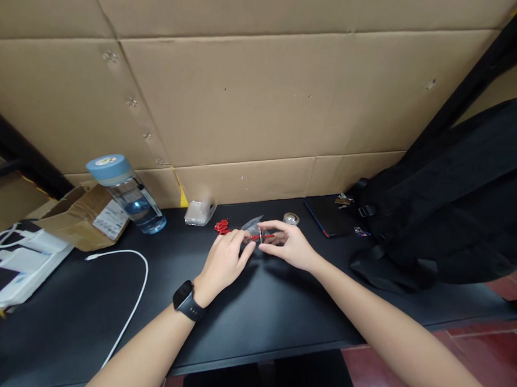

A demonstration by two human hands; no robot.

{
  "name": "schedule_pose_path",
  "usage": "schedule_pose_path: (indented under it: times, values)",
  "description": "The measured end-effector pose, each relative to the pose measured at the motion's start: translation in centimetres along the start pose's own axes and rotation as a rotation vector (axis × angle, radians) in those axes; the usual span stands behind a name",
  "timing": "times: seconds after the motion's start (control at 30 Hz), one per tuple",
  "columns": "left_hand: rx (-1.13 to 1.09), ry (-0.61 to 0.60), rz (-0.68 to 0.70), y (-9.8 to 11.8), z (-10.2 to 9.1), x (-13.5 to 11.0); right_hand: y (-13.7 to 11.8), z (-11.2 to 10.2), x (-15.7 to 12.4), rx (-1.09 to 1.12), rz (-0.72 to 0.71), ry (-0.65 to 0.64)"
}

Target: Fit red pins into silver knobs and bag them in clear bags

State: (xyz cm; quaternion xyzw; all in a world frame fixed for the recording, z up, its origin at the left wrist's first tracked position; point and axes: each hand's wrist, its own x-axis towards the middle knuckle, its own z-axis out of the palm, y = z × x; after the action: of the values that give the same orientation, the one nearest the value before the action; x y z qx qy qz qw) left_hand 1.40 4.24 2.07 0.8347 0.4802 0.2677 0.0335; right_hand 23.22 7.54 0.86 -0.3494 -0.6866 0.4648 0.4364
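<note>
My left hand (225, 258), with a black watch on the wrist, and my right hand (288, 244) meet over the middle of the black desk (248, 311). Both pinch a small clear plastic piece with a red part and a metal ring (260, 235) between their fingertips. A small heap of red pieces (221, 226) lies just behind my left hand. A round clear cap-like item (291, 218) sits behind my right hand.
A water bottle with a blue lid (129, 195), a torn cardboard box (85, 218), white chargers (21, 260) and a white cable (131, 295) lie at the left. A small clear packet (199, 211), a dark notebook (330, 215) and a black backpack (452, 205) sit further right. Cardboard wall behind.
</note>
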Motion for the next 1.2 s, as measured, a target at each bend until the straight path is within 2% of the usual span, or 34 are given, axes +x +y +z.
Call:
schedule_pose_path:
  times: [0.1, 0.3, 0.43, 0.57, 0.7, 0.8, 0.97, 1.1, 1.2]
  values:
    - [0.128, -0.091, 0.062, -0.5, 0.1, -0.3, -0.1, -1.6, 0.2, -0.295, -0.106, 0.058]
    - [0.206, -0.198, 0.102, -1.3, 0.5, -0.7, -0.7, -3.7, 0.4, -0.63, -0.15, -0.007]
    - [0.113, -0.255, 0.166, -1.3, 0.7, -0.8, -1.3, -3.8, 0.2, -0.682, -0.064, -0.146]
    - [0.052, -0.283, 0.165, -1.2, 0.9, -0.8, -2.1, -3.9, 0.0, -0.704, 0.03, -0.208]
    - [0.066, -0.256, 0.168, -1.1, 0.9, -0.8, -2.8, -4.2, -0.3, -0.725, 0.111, -0.254]
    - [0.087, -0.23, 0.201, -0.9, 0.8, -0.8, -3.0, -4.4, -0.5, -0.727, 0.116, -0.291]
    - [0.126, -0.219, 0.243, -0.4, 0.4, -0.6, -2.9, -4.4, -0.6, -0.772, 0.123, -0.285]
    - [0.208, -0.161, 0.212, -0.1, 0.0, -0.4, -2.5, -4.3, -0.5, -0.804, 0.127, -0.255]
    - [0.203, -0.175, 0.184, -0.2, -0.1, -0.5, -2.4, -4.4, -0.4, -0.818, 0.088, -0.248]
